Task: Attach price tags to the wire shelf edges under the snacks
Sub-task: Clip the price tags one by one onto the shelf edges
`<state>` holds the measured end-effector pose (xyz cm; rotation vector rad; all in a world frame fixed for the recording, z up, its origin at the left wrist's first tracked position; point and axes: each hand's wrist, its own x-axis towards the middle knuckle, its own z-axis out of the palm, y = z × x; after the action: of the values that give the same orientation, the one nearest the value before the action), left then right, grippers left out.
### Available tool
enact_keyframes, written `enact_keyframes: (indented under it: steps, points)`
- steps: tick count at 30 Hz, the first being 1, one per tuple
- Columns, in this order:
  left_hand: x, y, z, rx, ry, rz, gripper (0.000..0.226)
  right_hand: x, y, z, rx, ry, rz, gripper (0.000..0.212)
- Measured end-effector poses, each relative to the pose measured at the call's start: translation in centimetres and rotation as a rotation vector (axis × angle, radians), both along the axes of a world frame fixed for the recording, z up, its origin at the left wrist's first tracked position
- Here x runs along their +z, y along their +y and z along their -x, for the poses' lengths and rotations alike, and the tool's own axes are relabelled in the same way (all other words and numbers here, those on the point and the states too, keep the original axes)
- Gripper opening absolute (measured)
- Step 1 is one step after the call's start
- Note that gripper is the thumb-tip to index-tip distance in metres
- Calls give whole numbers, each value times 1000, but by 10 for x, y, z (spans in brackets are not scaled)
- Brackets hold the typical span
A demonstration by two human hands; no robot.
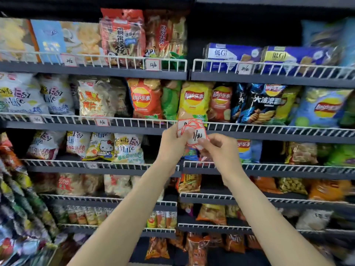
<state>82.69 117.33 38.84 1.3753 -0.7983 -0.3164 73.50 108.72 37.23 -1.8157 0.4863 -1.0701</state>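
Left hand (171,138) grips a fanned stack of red-bordered price tags (189,125), just in front of the wire shelf edge (269,128) below the yellow chip bag (194,100). Right hand (221,148) pinches one tag (197,138) from that stack. Six tags already hang on the upper rails.

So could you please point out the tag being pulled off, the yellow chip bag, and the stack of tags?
tag (197,138), head view, handwritten face
yellow chip bag (195,100), head view, logo
stack of tags (185,126), head view, top corner
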Motion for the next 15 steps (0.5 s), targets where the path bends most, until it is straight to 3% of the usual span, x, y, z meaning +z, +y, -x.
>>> enact_keyframes:
  steps: [8, 12, 15]
  points:
    - [-7, -96, 60, 122, -376, -139, 22, -6, -95, 70, -4, 19, -64, 19]
    - [-11, -145, 71, 9, -377, -209, 44, -9, -143, 90, -88, 54, -1, 22]
    - [-12, -183, 78, -83, -383, -179, 38, -8, -175, 104, -125, 60, 11, 17]
